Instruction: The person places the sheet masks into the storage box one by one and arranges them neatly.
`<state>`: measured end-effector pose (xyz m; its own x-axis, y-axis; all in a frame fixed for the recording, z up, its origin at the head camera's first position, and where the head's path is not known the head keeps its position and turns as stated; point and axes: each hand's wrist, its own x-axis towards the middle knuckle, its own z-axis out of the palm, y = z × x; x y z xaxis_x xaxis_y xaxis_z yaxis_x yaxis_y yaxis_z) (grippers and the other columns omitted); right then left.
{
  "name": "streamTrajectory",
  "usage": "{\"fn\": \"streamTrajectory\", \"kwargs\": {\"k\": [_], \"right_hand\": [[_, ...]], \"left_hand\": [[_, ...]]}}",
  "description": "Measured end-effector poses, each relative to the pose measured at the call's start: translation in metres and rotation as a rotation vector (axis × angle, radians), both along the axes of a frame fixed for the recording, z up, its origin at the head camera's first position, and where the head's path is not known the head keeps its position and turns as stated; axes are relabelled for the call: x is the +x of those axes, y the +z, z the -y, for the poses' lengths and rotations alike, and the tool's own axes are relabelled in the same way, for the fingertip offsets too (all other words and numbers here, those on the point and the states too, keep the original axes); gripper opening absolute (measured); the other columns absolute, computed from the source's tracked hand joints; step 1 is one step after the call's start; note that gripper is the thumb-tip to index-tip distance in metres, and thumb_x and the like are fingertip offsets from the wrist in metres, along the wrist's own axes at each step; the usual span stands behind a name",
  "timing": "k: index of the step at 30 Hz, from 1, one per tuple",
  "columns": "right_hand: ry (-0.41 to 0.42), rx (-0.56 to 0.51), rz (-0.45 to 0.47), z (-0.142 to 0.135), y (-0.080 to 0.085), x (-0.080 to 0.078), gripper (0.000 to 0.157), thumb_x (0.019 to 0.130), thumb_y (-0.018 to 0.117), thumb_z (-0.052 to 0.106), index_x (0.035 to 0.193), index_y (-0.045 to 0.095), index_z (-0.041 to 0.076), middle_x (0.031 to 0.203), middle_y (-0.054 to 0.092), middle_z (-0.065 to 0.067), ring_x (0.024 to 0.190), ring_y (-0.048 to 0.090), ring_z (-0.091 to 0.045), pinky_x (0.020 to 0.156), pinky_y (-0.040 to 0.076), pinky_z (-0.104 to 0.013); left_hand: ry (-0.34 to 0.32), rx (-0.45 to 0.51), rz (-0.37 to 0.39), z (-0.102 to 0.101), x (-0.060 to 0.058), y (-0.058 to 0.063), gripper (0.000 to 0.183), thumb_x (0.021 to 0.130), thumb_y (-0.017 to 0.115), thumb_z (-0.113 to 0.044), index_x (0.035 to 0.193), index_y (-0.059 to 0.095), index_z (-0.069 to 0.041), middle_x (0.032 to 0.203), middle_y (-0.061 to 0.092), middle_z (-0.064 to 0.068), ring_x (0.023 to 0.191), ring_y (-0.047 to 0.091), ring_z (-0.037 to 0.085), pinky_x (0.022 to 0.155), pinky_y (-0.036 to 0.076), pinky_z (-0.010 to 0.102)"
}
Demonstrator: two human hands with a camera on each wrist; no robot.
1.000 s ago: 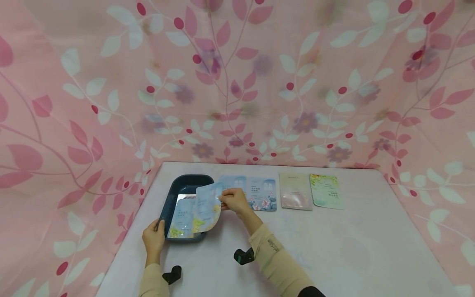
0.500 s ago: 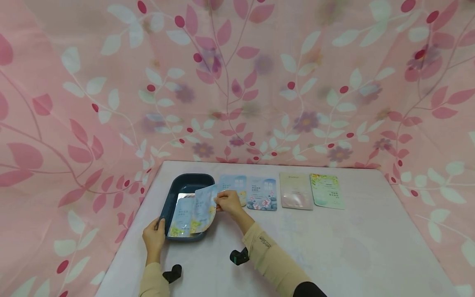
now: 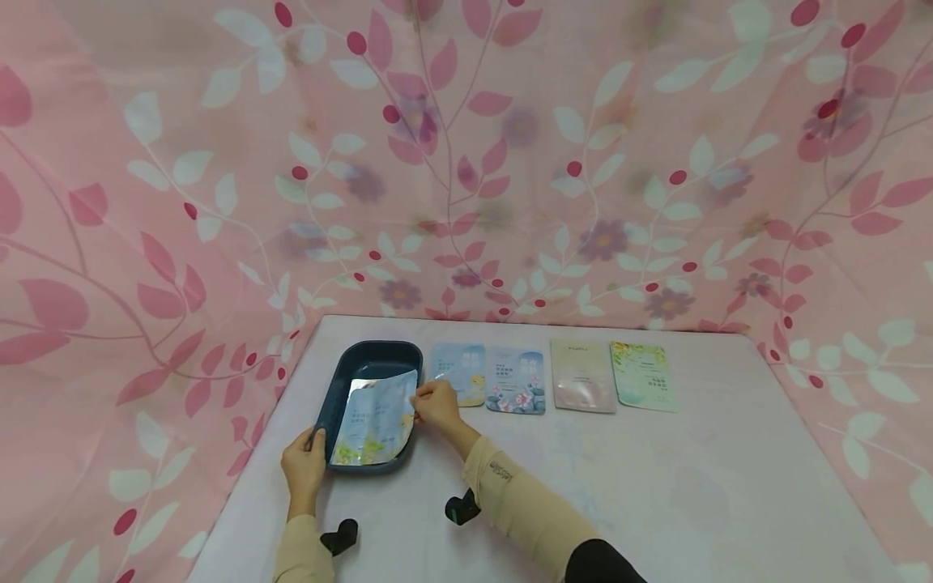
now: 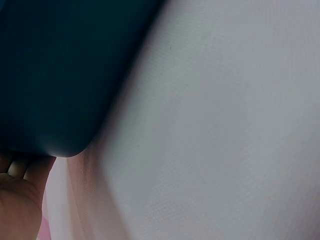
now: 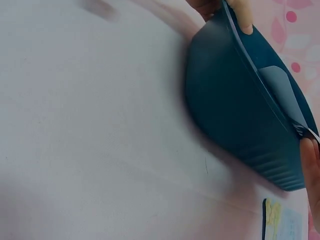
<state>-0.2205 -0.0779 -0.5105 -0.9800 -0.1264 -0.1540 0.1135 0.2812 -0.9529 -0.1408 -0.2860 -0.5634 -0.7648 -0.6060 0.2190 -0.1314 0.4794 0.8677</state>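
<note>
A dark blue-green tray [image 3: 373, 354] stands at the left of the table. My left hand [image 3: 304, 470] grips its near left rim, thumb over the edge; the left wrist view shows the fingers [image 4: 37, 172] against the tray's wall. My right hand [image 3: 437, 409] pinches the right edge of a light blue face mask packet [image 3: 394, 409] at the tray's right rim. That packet lies over another blue packet [image 3: 348, 441] in the tray, mostly covering it. In the right wrist view, the right hand [image 5: 311, 175] is cut off by the frame's edge.
Right of the tray lie a blue packet with a yellow figure [image 3: 470, 380], a blue flowered packet [image 3: 516, 385], a beige-pink packet [image 3: 581, 376] and a green packet [image 3: 645, 379], in a row on the white tablecloth [image 3: 656, 486]. A pink floral curtain [image 3: 466, 162] hangs behind.
My right hand has moved left and slightly down, bringing the packet it holds fully over the tray and the other packet. The left hand stays on the rim.
</note>
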Motion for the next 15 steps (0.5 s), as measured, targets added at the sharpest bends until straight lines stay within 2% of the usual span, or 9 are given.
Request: {"fn": "streamTrajectory", "kwargs": {"k": [4,8,12,15], "right_hand": [[0.001,0.065,-0.033,0.004,0.000,0.001,0.010,0.083,0.065,0.001,0.090,0.069,-0.006,0.069,0.070,-0.011,0.046,0.061,-0.015,0.050,0.051,-0.024],[0.011,0.109,-0.059,0.007,0.002,0.001,0.011,0.083,0.064,0.002,0.088,0.069,-0.006,0.062,0.068,-0.009,0.044,0.060,-0.014,0.049,0.050,-0.022],[0.036,0.148,-0.093,0.010,0.004,0.002,0.010,0.083,0.063,0.002,0.081,0.071,-0.005,0.054,0.064,-0.007,0.041,0.059,-0.015,0.045,0.049,-0.022],[0.077,0.229,-0.134,0.012,0.005,0.002,0.015,0.084,0.064,0.004,0.072,0.072,-0.001,0.048,0.062,-0.005,0.039,0.057,-0.012,0.044,0.046,-0.020]], "left_hand": [[-0.006,0.009,0.007,0.000,-0.001,0.000,0.024,0.090,0.056,0.000,0.104,0.062,0.018,0.099,0.063,0.035,0.094,0.060,0.041,0.060,0.031,-0.001],[0.002,0.007,0.011,0.000,-0.001,0.000,0.024,0.090,0.056,0.000,0.104,0.063,0.017,0.098,0.063,0.034,0.093,0.060,0.040,0.060,0.031,0.000],[0.006,0.000,0.011,0.000,0.000,0.000,0.024,0.089,0.056,0.000,0.104,0.063,0.017,0.098,0.063,0.034,0.094,0.060,0.040,0.061,0.031,-0.001],[0.003,0.003,0.013,0.000,0.000,-0.001,0.025,0.090,0.056,-0.001,0.105,0.063,0.018,0.099,0.063,0.034,0.095,0.060,0.040,0.062,0.030,-0.001]]}}
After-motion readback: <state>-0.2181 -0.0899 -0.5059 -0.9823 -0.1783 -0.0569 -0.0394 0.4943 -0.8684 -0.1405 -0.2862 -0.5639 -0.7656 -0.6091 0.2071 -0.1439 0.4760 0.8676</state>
